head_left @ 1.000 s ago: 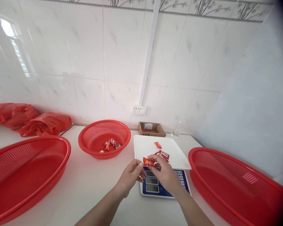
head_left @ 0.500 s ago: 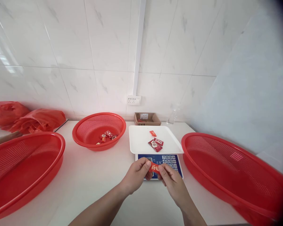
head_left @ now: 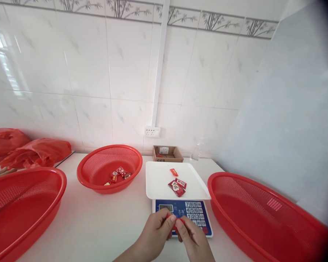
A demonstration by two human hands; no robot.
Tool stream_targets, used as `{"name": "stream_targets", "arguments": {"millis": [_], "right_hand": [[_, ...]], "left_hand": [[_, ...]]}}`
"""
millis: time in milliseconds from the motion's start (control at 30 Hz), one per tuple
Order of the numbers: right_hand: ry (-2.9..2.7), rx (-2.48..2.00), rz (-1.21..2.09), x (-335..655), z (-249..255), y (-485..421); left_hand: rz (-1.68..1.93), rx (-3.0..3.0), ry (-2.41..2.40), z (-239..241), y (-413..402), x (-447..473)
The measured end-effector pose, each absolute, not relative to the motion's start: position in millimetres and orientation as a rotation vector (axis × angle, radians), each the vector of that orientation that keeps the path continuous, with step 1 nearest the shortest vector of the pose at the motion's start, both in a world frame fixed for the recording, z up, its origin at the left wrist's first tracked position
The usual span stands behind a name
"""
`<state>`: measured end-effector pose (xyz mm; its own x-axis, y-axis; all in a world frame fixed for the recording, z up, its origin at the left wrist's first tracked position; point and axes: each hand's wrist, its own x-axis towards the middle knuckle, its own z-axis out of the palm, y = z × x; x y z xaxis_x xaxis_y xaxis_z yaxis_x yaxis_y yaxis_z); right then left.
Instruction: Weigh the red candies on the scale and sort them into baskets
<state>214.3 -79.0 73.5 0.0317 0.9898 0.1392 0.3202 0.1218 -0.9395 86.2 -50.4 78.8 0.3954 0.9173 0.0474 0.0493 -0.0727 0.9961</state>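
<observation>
Thumb to thumb, my left hand [head_left: 156, 233] and my right hand [head_left: 192, 238] pinch one small red candy packet [head_left: 182, 220] between them. My fingers cover most of it. They are in front of the keypad of a white and blue digital scale [head_left: 198, 214]. On the scale's white tray [head_left: 157, 182] lie a small orange-red packet [head_left: 174, 172] and two dark red packets, one of them a larger packet [head_left: 176, 188] partly overlapped with the other packet [head_left: 181, 182].
A round red basket [head_left: 83, 174] at centre left holds several wrapped sweets [head_left: 121, 171]. Larger red baskets stand at left [head_left: 60, 185] and right [head_left: 215, 196]. Behind the scale are a cardboard box [head_left: 169, 159] and a clear bottle [head_left: 196, 152]. Red plastic bags [head_left: 43, 151] lie far left, near another person's hand [head_left: 2, 172].
My view has tilted up, so everything sits lower in the picture. My hands have drawn closer together, and the packet, shown flat and stretched before, is now mostly covered by my fingers.
</observation>
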Motion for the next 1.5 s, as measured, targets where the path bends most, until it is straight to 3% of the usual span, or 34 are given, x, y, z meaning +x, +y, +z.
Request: {"name": "stream_targets", "arguments": {"millis": [500,967,1167,1500], "right_hand": [[-1.373,-1.325,1.035,214,62,-69],[-1.943,-1.863,0.079,245,72,46],[-2.062,-2.107,0.307,242,62,90],[-2.241,-1.845,0.328,239,70,114]], "left_hand": [[0.912,1.375,0.858,71,-43,77],[1.002,1.176,0.85,68,-37,51],[0.979,1.157,0.844,68,-38,43],[0.995,1.16,0.859,68,-38,31]]}}
